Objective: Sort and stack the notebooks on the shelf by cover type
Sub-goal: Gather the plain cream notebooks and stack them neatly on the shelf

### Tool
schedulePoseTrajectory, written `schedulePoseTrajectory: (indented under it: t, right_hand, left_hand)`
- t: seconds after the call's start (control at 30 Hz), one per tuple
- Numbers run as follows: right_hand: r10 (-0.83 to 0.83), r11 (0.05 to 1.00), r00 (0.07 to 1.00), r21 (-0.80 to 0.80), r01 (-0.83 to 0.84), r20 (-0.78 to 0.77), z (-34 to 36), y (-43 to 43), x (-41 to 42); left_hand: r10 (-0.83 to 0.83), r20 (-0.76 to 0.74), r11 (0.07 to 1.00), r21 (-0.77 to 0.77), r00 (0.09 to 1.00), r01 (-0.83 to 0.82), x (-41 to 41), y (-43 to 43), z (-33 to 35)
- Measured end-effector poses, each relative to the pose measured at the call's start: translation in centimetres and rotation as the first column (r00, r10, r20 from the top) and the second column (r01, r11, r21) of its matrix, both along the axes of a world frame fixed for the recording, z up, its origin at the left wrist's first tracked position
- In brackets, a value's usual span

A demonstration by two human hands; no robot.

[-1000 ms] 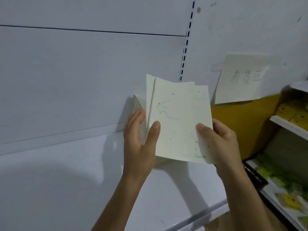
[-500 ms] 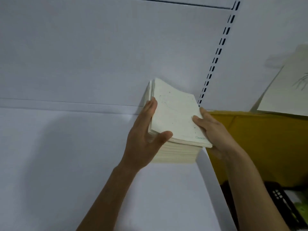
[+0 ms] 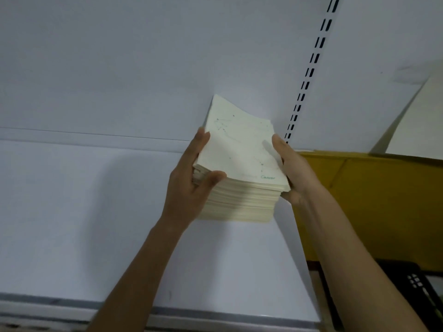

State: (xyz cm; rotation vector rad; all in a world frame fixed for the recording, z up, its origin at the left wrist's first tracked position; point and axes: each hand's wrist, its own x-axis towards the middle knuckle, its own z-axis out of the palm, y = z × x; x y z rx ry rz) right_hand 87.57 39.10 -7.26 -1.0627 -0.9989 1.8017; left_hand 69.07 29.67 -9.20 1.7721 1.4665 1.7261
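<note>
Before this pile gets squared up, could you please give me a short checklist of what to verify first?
1. The stack of cream paper notebooks rests on the white shelf: ok.
2. The left hand grips the stack's left side: ok.
3. The right hand holds its right side: ok.
4. Edges flush: not ok, upper notebooks overhang the lower ones.
5. Lower covers match the top constellation-print cover: cannot tell.

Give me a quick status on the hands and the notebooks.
Left hand grips notebook stack at left edge, thumb on top. Right hand holds right edge. Stack sits on white shelf. Yellow box close by, right.
</note>
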Motion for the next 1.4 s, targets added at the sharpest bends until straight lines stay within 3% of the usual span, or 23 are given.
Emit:
schedulePoseTrajectory:
  t: [0.1,0.23,0.33,0.5,0.63,0.73,0.93,1.23,1.4]
  right_hand:
    - [0.044,0.999,0.998,-0.004,-0.044,-0.051,-0.2,-0.2,-0.3]
    - [-0.033,0.999,0.994,0.043,0.028,0.107,-0.2,0.0,-1.6]
    - [-0.034,0.998,0.991,0.056,0.027,0.133,-0.3,0.2,-1.4]
    - [-0.050,0.988,0.996,0.148,0.039,0.076,-0.3,0.2,-1.3]
    - [-0.043,0.997,0.999,0.064,0.044,-0.015,-0.6,0.1,-1.1]
    - [-0.054,0.996,0.998,0.075,0.053,0.011,-0.2,-0.2,-1.5]
    - [-0.001,0.999,0.997,0.050,0.005,-0.082,-0.5,-0.7,-0.3]
    - [-0.153,0.942,0.944,0.331,0.050,0.293,1.4,-2.2,0.4]
    - [-0.342,0.764,0.830,0.645,-0.026,0.440,4.2,-4.3,0.2]
  left_hand:
    - [0.022,0.084,0.999,-0.049,0.996,-0.018,0.8,-0.3,-0.2]
    - [0.054,0.136,0.995,-0.088,0.989,-0.042,1.0,-0.2,0.2]
    - [0.047,0.101,0.995,-0.097,0.994,-0.037,0.8,-0.5,0.3]
    - [0.040,0.052,0.990,-0.139,0.998,-0.033,0.5,-0.7,0.6]
    - [0.065,0.036,0.985,-0.160,0.997,-0.058,0.4,-1.0,0.5]
    - [0.070,0.034,0.982,-0.178,0.997,-0.063,0.6,-0.8,0.7]
    - [0.073,0.017,0.988,-0.137,0.997,-0.070,0.8,-1.5,0.9]
    - [0.126,-0.083,0.979,-0.147,0.989,-0.138,0.6,-2.6,2.5]
    - [0.205,-0.154,0.970,-0.101,0.967,-0.222,-1.5,-3.9,2.8]
